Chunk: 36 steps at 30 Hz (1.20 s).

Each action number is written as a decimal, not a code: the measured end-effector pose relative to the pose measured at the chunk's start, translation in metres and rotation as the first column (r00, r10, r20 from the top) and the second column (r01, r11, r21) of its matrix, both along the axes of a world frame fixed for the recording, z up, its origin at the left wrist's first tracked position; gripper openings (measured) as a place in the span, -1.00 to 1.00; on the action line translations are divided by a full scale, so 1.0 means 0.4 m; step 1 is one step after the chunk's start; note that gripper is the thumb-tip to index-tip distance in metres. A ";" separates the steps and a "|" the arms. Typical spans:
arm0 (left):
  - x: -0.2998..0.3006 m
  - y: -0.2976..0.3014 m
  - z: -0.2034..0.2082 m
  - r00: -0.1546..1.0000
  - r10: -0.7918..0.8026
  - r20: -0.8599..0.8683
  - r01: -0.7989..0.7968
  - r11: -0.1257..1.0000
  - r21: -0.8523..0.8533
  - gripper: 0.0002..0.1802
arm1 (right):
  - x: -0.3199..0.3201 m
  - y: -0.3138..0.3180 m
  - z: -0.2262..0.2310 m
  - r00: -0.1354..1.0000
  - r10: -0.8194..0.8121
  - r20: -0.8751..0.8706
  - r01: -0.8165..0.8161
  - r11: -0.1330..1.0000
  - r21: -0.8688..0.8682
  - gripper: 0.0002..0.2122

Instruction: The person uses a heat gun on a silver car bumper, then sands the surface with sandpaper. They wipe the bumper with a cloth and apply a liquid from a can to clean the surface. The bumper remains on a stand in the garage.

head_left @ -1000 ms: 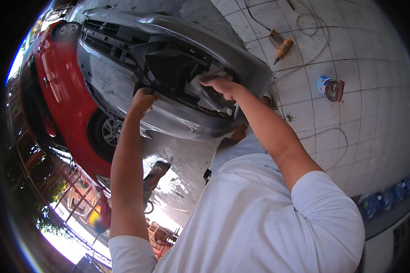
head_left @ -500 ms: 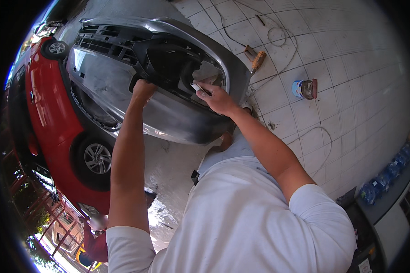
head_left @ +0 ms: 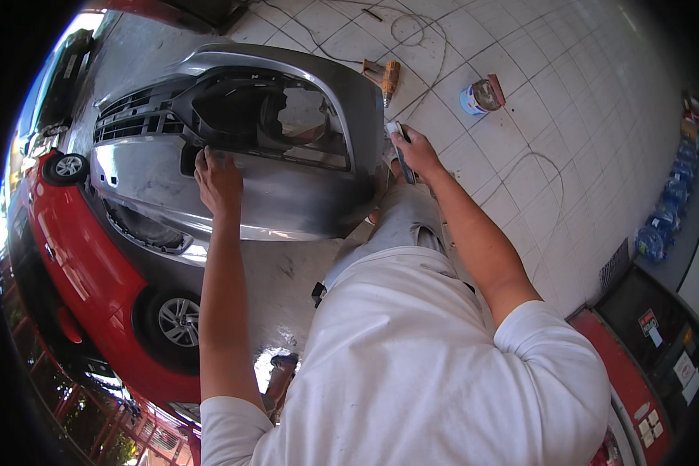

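A grey car bumper (head_left: 295,194) is in front of me, with a black grille (head_left: 136,116) at its left and a large opening toward its right. My left hand (head_left: 221,185) lies on the bumper beside a small dark recess, fingers apart and holding nothing. Off the bumper's right end, my right hand (head_left: 422,155) is closed around a narrow dark tool with a pale end (head_left: 394,128). The tool's exact kind is not clear.
An orange-handled tool (head_left: 391,79) and a tub with a reddish block on its rim (head_left: 480,97) stand on the tiles. Cords trail across the floor. A red car (head_left: 93,233) is at left, and several blue water bottles (head_left: 664,213) line the right.
My right hand has moved away from the bumper's opening to the right with the tool. My left hand has loosened its fingers on the bumper. The view has shifted.
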<state>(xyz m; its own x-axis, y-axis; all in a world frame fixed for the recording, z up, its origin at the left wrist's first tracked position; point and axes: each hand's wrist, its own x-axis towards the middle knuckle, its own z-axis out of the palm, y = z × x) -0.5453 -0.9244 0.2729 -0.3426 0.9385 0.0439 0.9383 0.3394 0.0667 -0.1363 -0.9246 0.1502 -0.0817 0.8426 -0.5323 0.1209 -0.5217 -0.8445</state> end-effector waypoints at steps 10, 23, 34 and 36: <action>0.272 -0.238 -0.063 0.818 -0.570 -0.076 0.503 0.773 -0.386 -0.13 | 0.211 -0.202 -0.061 0.961 -0.241 0.133 0.253 0.964 -0.078 -0.66; 0.190 -0.251 -0.056 0.697 -0.710 -0.102 0.577 0.640 -0.508 -0.16 | 0.183 -0.234 -0.025 0.957 -0.238 0.168 0.252 0.965 -0.067 -0.65; 0.173 -0.246 -0.043 0.808 -0.548 -0.218 0.446 0.809 -0.382 -0.11 | 0.172 -0.268 -0.090 0.955 -0.166 0.246 0.181 0.983 -0.040 -0.56; 0.193 -0.264 -0.064 0.841 -0.511 -0.178 0.439 0.837 -0.328 -0.09 | 0.169 -0.274 -0.101 0.947 -0.165 0.276 0.178 0.984 -0.024 -0.52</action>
<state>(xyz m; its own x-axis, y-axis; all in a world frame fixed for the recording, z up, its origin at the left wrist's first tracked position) -0.4680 -1.0301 0.2473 0.1373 0.9688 -0.2062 0.9593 -0.1819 -0.2160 -0.0688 -1.0341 0.1099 0.2152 0.8041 -0.5541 0.2473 -0.5938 -0.7657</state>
